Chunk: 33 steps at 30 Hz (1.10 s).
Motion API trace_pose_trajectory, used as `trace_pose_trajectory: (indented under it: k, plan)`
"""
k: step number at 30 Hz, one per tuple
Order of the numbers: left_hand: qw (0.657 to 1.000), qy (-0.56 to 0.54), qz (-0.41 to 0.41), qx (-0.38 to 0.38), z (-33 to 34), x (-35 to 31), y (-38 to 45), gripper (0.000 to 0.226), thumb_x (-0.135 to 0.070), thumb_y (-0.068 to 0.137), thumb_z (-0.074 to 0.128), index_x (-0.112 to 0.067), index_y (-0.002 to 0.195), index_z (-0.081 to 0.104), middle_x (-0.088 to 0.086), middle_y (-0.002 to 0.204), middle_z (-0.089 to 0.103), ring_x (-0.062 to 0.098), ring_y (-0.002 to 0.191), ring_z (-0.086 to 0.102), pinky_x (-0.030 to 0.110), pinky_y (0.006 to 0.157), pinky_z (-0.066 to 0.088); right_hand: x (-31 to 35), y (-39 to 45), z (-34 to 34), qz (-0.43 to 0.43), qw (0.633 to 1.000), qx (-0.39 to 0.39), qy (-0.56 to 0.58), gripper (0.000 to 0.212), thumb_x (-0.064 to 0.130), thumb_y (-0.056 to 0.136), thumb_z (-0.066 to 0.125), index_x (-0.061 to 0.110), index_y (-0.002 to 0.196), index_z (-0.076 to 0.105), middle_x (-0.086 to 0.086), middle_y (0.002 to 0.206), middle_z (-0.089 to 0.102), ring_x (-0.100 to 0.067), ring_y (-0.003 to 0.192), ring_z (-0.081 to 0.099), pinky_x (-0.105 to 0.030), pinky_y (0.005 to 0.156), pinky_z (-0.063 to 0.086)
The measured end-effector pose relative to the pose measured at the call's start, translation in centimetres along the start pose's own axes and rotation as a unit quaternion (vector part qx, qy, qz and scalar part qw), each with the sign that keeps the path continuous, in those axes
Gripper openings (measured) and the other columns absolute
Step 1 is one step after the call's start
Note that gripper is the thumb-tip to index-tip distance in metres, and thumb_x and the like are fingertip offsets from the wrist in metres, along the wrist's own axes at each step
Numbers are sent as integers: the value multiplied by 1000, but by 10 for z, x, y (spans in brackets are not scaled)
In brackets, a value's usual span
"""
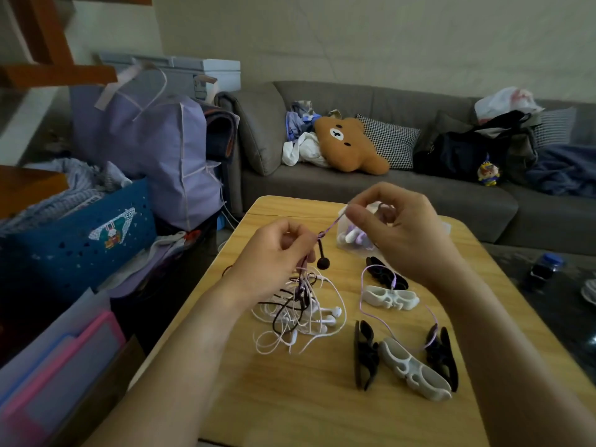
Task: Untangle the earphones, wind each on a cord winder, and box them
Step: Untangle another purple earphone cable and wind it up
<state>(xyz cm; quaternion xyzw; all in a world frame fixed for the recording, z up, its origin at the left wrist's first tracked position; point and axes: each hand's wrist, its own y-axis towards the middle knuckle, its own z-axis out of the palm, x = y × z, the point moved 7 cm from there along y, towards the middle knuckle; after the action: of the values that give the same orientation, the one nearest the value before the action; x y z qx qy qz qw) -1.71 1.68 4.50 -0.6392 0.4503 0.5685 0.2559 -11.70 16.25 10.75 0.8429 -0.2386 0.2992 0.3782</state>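
While both hands [335, 246] pinch purple cord [330, 228], tangle [300, 311] beside winders [390, 296]; clear box [354, 230] behind.

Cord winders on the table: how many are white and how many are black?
White cord winders: 2, one by the right wrist, one nearer the table edge.
Black cord winders: 3, one behind the upper white one, two beside the lower one.
Total: 5

2 hands [274, 250], 3 blk winders [366, 353], 2 wht winders [390, 298], 1 clear box [346, 232].
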Motion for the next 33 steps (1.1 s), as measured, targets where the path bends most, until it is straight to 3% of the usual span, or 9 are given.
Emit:
trace_pose_trajectory:
  k: [2,6,8,15,19,22,24,29,33]
  plan:
    - [999,-31,8,32,3,-2,-1,16,-15,95,64,-8,110,62,-1,76,70,10,71,66,25,72,57,-3,1,-1,12,999,-23,45,11,28,94,68,25,84,66,5,77,72,-7,60,57,-25,59,46]
    - [993,-7,12,121,13,-2,-7,35,0,89,68,-12,121,64,12,96,74,14,84,70,22,78,57,0,0,2,17,993,-39,105,16,20,98,63,16,82,65,4,82,76,-3,52,51,-16,52,41]
    - [990,38,15,134,14,1,-8,36,3,86,71,-13,118,68,13,100,74,14,88,69,23,83,57,1,-1,2,14,994,-50,100,15,20,98,62,16,83,64,6,82,76,-9,52,54,-19,51,43]
    - [986,154,58,-14,-9,2,0,3,-19,90,72,-21,91,73,-7,81,73,4,75,68,25,73,58,1,-4,4,44,987,-69,139,17,20,101,57,6,94,63,14,78,75,-13,57,56,-19,51,46]
    - [983,173,57,-19,-7,4,1,6,-18,100,57,-21,96,62,-6,84,71,4,74,67,21,70,56,-10,-4,13,101,983,-26,149,21,27,102,54,8,100,61,7,79,76,-10,56,56,-17,48,46]
    - [987,148,51,-31,-9,3,-1,8,-18,103,50,-18,98,56,-1,82,72,9,66,68,18,57,53,-17,-4,22,127,979,24,158,18,29,100,58,11,98,61,1,72,74,-6,50,50,-20,47,42]
    - [986,151,62,-34,-10,-2,-2,7,-17,103,51,-16,98,56,-1,77,72,7,63,67,15,53,49,-16,-5,30,120,984,85,105,20,38,95,64,18,99,63,5,63,68,-5,51,50,-20,49,42]
    - [958,196,180,-105,-11,-22,-9,7,-18,102,53,-23,97,53,-3,67,67,7,60,65,32,57,55,-11,-16,57,73,984,160,28,42,52,76,78,29,109,67,13,42,38,-5,42,31,-16,44,23]
    - [948,180,225,-136,-11,-29,-12,9,-22,103,49,-29,98,48,-4,61,63,7,55,62,36,51,54,-6,-19,65,42,985,147,74,16,38,83,79,23,87,77,9,41,33,-8,44,25,-21,47,22]
